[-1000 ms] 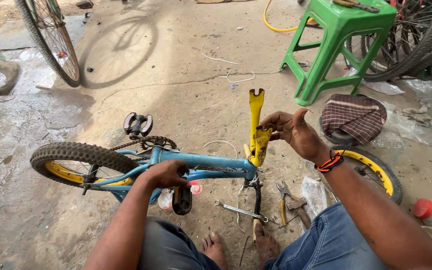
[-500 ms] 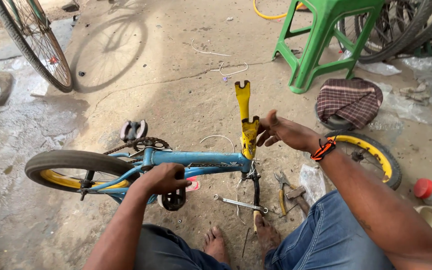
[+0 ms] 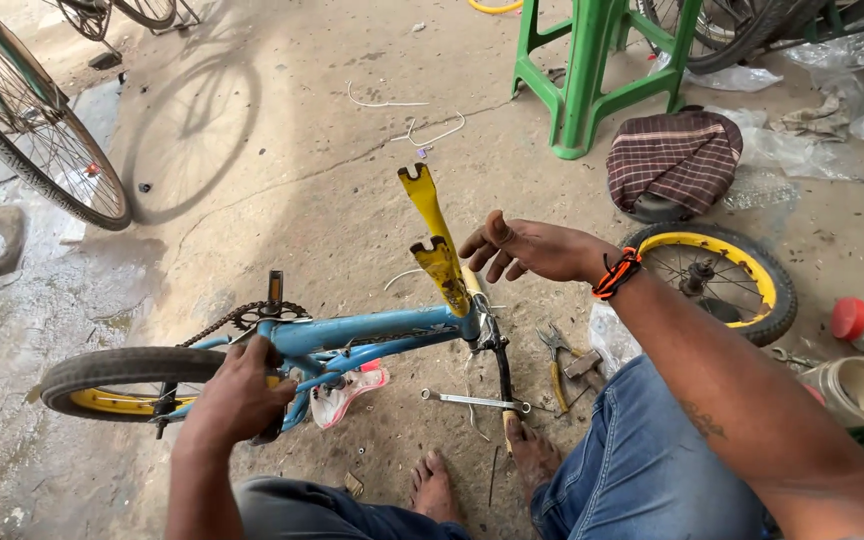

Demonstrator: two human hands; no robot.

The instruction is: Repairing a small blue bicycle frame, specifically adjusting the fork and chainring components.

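1. Left hand (image 3: 240, 398) is down on the small blue metal bicycle frame (image 3: 372, 332), fingers curled over the tube close to the rear end, a firm grip on it.
2. The frame lies upside down on the bare concrete floor (image 3: 282, 180), running from the left hand across to the right hand.
3. Right hand (image 3: 527, 248) hovers just beside the yellow metal fork (image 3: 434, 235), fingers loosely spread and half open; whether they touch the fork, I cannot tell.
4. The fork sticks up and away from the frame's front end, right at the right-hand fingertips.
5. Just left of the left hand sits the black rear tyre on a yellow rim (image 3: 122, 380); the chainring with its chain (image 3: 252, 315) is just above those fingers.
6. Below the right hand, on the floor: a silver spanner (image 3: 474, 402) and yellow-handled pliers (image 3: 555, 360).
7. Right of the right wrist, a loose yellow-rimmed wheel (image 3: 717, 275) lies flat.
8. Beyond that hand stands a green plastic stool (image 3: 592, 70), with a checked cloth cushion (image 3: 674, 160) near it.
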